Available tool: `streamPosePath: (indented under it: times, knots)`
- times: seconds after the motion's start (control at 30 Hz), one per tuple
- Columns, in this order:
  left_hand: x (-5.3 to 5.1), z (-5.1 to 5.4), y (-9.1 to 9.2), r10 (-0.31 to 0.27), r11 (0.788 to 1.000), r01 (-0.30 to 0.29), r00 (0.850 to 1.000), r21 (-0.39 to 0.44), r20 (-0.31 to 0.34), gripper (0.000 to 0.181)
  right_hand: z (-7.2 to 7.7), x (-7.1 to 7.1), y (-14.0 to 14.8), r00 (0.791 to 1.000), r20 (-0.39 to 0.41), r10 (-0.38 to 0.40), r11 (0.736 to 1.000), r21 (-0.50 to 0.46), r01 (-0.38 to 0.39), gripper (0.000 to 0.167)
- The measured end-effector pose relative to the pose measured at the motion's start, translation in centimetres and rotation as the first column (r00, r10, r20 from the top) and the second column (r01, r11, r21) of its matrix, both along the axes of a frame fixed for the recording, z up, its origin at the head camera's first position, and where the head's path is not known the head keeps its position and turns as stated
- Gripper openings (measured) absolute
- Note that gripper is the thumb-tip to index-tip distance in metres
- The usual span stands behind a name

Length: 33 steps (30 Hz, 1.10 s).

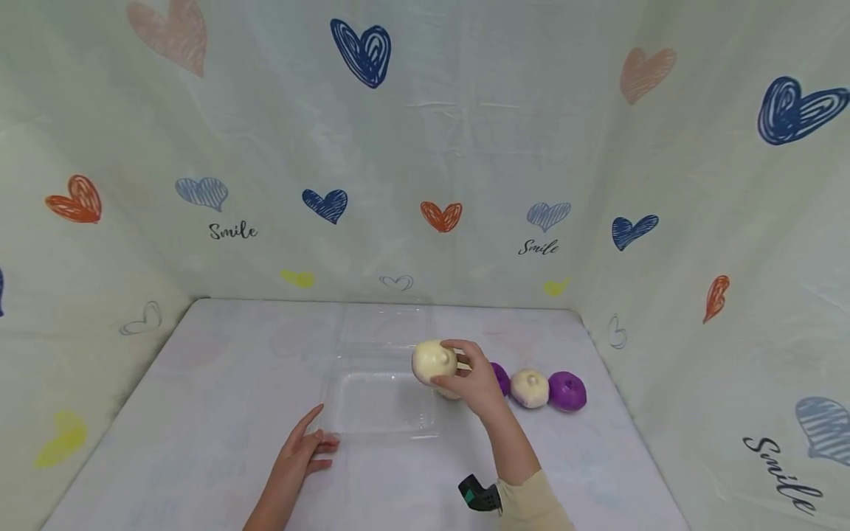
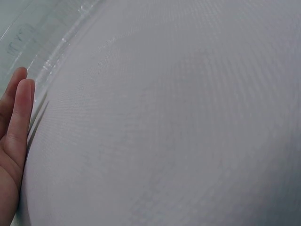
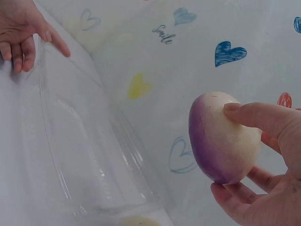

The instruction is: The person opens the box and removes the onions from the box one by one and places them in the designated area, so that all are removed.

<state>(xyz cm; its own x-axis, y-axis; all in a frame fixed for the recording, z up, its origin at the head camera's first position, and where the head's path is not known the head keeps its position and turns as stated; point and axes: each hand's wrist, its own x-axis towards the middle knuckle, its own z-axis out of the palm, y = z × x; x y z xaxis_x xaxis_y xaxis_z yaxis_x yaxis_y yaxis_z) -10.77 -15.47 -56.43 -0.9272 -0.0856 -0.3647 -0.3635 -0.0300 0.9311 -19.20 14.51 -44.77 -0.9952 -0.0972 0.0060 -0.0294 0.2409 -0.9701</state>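
My right hand (image 1: 474, 380) grips a white-and-purple turnip (image 1: 430, 362) between thumb and fingers. It holds the turnip above the right edge of a clear plastic box (image 1: 385, 409), whose lid (image 1: 385, 324) lies folded back behind it. In the right wrist view the turnip's (image 3: 223, 141) purple side faces left. My left hand (image 1: 299, 453) is at the box's left front corner with its fingers extended; whether it presses the box cannot be told. The left wrist view shows its fingers (image 2: 21, 110) beside the clear plastic.
Right of the box, several more turnips stand in a row: one mostly hidden behind my right hand, a purple one (image 1: 501, 379), a pale one (image 1: 530, 389) and another purple one (image 1: 567, 391). A heart-printed curtain (image 1: 465, 147) surrounds the white table (image 1: 199, 442).
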Motion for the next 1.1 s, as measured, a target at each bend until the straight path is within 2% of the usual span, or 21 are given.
streamPosePath:
  times: [0.27, 0.5, 0.73, 0.9, 1.1]
  knots:
    - [0.1, 0.1, -0.2, 0.014, 1.000, -0.014, 1.000, 0.005, -0.002, 0.050, 0.2, -0.6, 2.7, 0.998, 0.004, -0.068, 0.996, 0.060, 0.067, 0.058]
    - [0.0, -0.2, -0.2, 0.019, 1.000, -0.019, 1.000, -0.006, 0.008, 0.051, 0.3, -0.8, 5.4, 0.996, 0.011, -0.090, 0.995, 0.049, 0.090, 0.060]
    - [0.1, -0.4, -0.2, 0.007, 1.000, -0.007, 1.000, -0.003, -0.003, 0.051, 0.3, -0.5, 7.7, 0.992, -0.010, -0.130, 0.985, 0.116, 0.130, 0.058]
    - [0.1, -0.4, -0.2, 0.006, 1.000, -0.006, 1.000, -0.002, 0.004, 0.051, 0.1, -0.3, 9.3, 0.989, -0.032, -0.145, 0.982, 0.121, 0.148, 0.059]
    - [0.0, -0.3, -0.1, 0.006, 1.000, -0.006, 1.000, 0.004, 0.011, 0.051, 0.3, -0.6, 11.6, 0.986, -0.048, -0.163, 0.970, 0.174, 0.169, 0.061]
